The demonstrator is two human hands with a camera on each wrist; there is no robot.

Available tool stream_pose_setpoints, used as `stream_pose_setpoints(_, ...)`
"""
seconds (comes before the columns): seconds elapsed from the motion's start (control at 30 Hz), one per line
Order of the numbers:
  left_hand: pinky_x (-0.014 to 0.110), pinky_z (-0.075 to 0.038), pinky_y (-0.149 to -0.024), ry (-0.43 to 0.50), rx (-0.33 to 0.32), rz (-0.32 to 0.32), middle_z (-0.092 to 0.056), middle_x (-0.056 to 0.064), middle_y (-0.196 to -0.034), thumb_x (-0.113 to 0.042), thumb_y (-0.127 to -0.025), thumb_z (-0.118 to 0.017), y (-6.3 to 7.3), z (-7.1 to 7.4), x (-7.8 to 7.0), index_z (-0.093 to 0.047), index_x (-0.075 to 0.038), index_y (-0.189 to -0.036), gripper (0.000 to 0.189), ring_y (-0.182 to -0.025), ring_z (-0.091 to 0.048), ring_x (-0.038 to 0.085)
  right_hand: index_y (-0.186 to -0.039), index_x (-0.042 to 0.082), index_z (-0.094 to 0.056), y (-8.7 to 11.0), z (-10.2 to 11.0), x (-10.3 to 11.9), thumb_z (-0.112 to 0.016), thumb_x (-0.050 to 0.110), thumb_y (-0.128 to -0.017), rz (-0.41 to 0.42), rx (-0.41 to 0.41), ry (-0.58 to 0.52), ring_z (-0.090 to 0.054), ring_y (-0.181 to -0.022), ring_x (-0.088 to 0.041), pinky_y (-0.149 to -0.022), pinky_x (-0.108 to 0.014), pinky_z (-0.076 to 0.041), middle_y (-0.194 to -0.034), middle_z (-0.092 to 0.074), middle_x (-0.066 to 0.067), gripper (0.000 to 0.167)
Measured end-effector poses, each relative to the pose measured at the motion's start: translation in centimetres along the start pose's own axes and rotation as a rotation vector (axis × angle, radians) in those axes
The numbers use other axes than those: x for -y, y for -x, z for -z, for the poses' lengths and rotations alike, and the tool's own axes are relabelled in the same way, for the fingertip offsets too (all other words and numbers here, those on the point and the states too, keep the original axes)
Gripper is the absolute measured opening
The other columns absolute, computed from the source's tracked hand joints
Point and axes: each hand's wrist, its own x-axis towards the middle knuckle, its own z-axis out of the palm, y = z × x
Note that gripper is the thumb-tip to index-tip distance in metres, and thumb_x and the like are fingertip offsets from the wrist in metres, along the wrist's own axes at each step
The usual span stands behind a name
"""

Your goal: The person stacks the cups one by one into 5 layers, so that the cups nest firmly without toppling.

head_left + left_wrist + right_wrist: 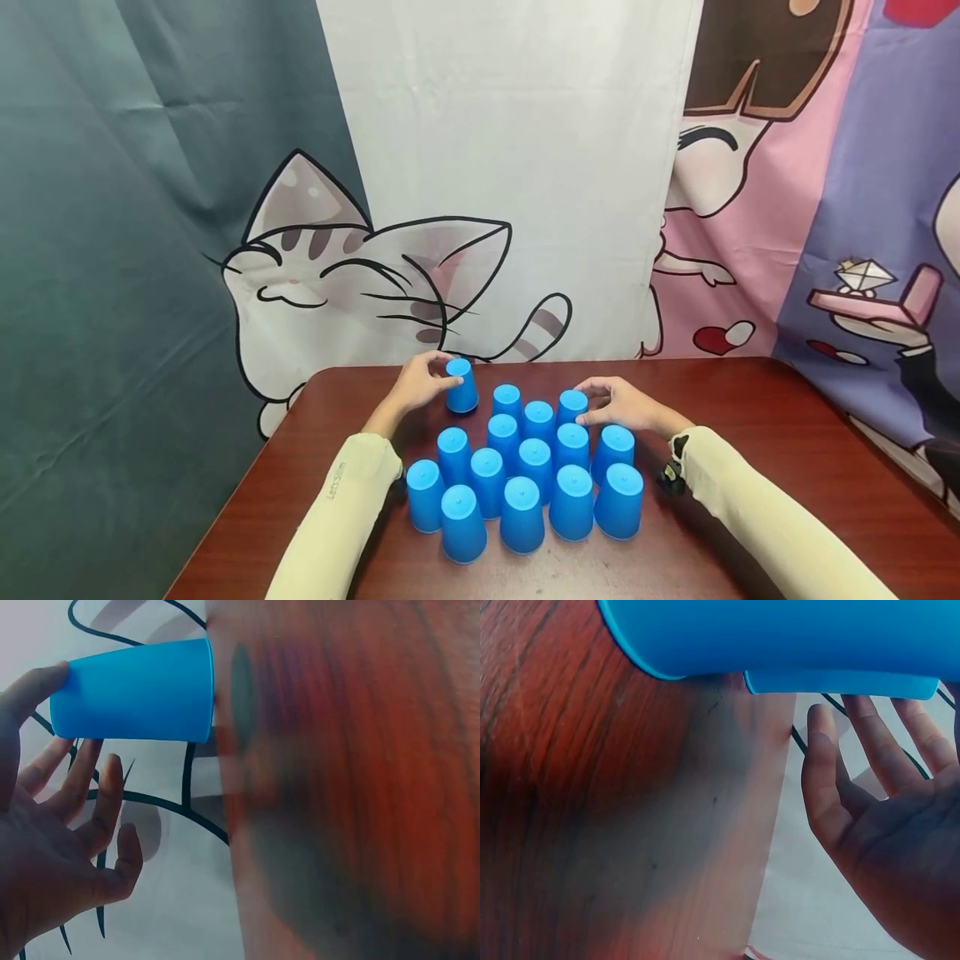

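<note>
Pinching blue cup (462, 388) near upturned base with fingers of left hand (416, 386) — likely for the narrower span there — on or just above table (750, 425), apart from cup cluster (535, 462). Gripping back-row cup (571, 406) likewise with right hand (627, 406).

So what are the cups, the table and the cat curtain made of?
Cups: probably plastic, smooth with a soft sheen and neat rims.
Table: wood or a wood-look top, slightly glossy, showing dark grain.
Curtain: likely cloth, matte, with soft creases.
</note>
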Motion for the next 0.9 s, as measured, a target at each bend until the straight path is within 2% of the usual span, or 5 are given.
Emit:
stream_pose_setpoints(0.23, 0.047, -0.053, -0.093, 0.04, -0.003, 0.023, -0.064, 0.016, -0.125, -0.028, -0.089, -0.076, -1.8, -0.3, -0.1, -0.061, -0.005, -0.127, 0.047, -0.116, -0.06, 0.034, -0.126, 0.005, -0.061, -0.1, 0.2, -0.5, -0.078, 0.025, -0.087, 0.018, 0.001, -0.024, -0.067, -0.105, -0.033, -0.084, -0.056, -0.055, -0.117, -0.067, -0.015, 0.048)
stream_pose_setpoints(0.47, 0.049, -0.05, -0.097, 0.051, -0.018, 0.098, -0.059, 0.02, -0.131, -0.027, -0.09, -0.075, -2.8, -0.3, 0.5, -0.058, -0.003, -0.13, 0.05, -0.121, -0.055, 0.038, -0.126, 0.006, -0.062, 0.1, -0.4, -0.9, -0.078, 0.025, -0.087, 0.032, 0.0, -0.032, -0.067, -0.105, -0.034, -0.085, -0.056, -0.054, -0.118, -0.067, -0.015, 0.047)
stream_pose_setpoints(0.67, 0.051, -0.05, -0.097, 0.032, -0.046, 0.087, -0.061, 0.019, -0.126, -0.027, -0.09, -0.075, -3.0, -0.8, 0.8, -0.059, -0.002, -0.128, 0.048, -0.118, -0.056, 0.038, -0.125, 0.006, -0.062, 0.2, -0.6, -0.8, -0.079, 0.024, -0.086, 0.044, -0.013, -0.044, -0.067, -0.105, -0.035, -0.085, -0.057, -0.054, -0.117, -0.068, -0.014, 0.046)
stream_pose_setpoints(0.9, 0.052, -0.049, -0.097, 0.0, -0.042, 0.119, -0.062, 0.018, -0.125, -0.031, -0.09, -0.075, -3.4, -1.5, 1.9, -0.06, -0.002, -0.128, 0.05, -0.116, -0.057, 0.037, -0.127, 0.005, -0.061, 0.3, -0.4, -0.8, -0.078, 0.024, -0.087, 0.034, 0.009, -0.036, -0.067, -0.104, -0.032, -0.084, -0.056, -0.054, -0.116, -0.067, -0.013, 0.047)
